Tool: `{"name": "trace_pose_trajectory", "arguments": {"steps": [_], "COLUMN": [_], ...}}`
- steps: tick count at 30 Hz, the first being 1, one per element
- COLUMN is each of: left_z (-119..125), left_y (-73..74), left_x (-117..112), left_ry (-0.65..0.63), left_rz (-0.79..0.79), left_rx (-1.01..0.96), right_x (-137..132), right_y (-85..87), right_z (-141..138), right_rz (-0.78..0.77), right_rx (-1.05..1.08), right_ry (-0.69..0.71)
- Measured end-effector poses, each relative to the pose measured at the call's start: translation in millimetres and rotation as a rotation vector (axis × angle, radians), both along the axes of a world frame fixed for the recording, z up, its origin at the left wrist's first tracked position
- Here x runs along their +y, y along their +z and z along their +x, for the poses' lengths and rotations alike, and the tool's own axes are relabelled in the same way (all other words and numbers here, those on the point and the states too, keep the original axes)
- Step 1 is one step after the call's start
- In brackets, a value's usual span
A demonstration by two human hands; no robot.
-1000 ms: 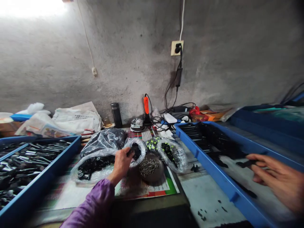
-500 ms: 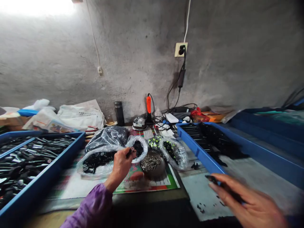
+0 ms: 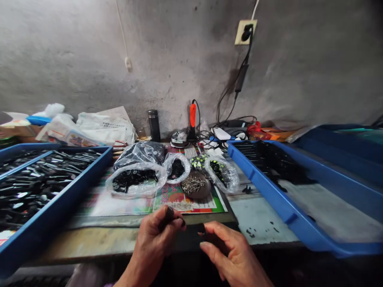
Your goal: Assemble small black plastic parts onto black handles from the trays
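1. Far left, a blue tray (image 3: pixel 101 160) holds a crowd of long black parts lying loosely together; keeping the elbow off its wall would be sensible.
2. On the desk (image 3: pixel 98 241), a wide clear bag (image 3: pixel 161 175) stands open with black pieces inside, just beside a smaller open bag (image 3: pixel 186 172).
3. The left hand (image 3: pixel 152 235) is in front of these, its fingers pinched on a small black part (image 3: pixel 168 215). A firm but light pinch, leaving the end free of the fingertips, should suit it best.
4. Behind the gap between the hands sits a bowl (image 3: pixel 207 190) of metal screws (image 3: pixel 193 184).
5. The right hand (image 3: pixel 229 249) is near the left but apart from it, its fingers narrowed on a dark piece (image 3: pixel 201 228); shadow hides how far it runs into the palm. Turning it toward the light would help in judging its angle.
6. Far right, another blue tray (image 3: pixel 271 191) holds more black parts toward its back.
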State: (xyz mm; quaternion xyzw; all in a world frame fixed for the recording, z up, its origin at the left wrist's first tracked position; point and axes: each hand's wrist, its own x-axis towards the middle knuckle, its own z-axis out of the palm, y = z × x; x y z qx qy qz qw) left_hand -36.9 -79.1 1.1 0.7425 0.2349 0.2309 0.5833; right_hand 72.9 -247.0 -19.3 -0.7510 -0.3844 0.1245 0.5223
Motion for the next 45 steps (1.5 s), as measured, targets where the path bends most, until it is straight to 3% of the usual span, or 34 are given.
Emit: {"name": "trace_pose_trajectory", "arguments": {"steps": [3, 6, 12, 17, 26, 35, 40, 45], "left_z": [-10.4, -17.6, -24.2, -24.5, -27.2, -28.6, -27.6, -29.8], "left_y": [-2.8, -3.9, -1.2, -6.6, -9.7, -23.8, -25.5, -22.0], "left_x": [-10.8, -17.2, -22.7, -24.8, -27.0, -29.2, -28.8, -28.6], "left_ry": [-0.002, 0.002, 0.100, 0.103, 0.116, 0.123, 0.118, 0.103], "left_rz": [-0.196, -0.251, -0.188, -0.211, -0.135, 0.023, -0.051, -0.221], "left_rx": [-0.014, -0.039, -0.117, -0.160, -0.121, -0.122, -0.107, -0.012], "right_x": [6.2, 11.2, 17.6, 18.5, 16.0, 16.4, 16.4, 17.3], "right_y": [-6.2, -4.5, 6.0, 4.7, -4.2, -13.4, -15.7, -13.2], "right_z": [-12.1, -20.6, -29.9, -33.9, -38.6, -43.8, -45.4, -46.4], "right_rz": [-0.037, -0.043, -0.062, -0.030, -0.039, -0.056, -0.054, -0.055], "right_rx": [0.066, 0.109, 0.202, 0.284, 0.436, 0.373, 0.476, 0.561], "right_ry": [0.017, 0.081, 0.217, 0.309, 0.343, 0.299, 0.314, 0.335]}}
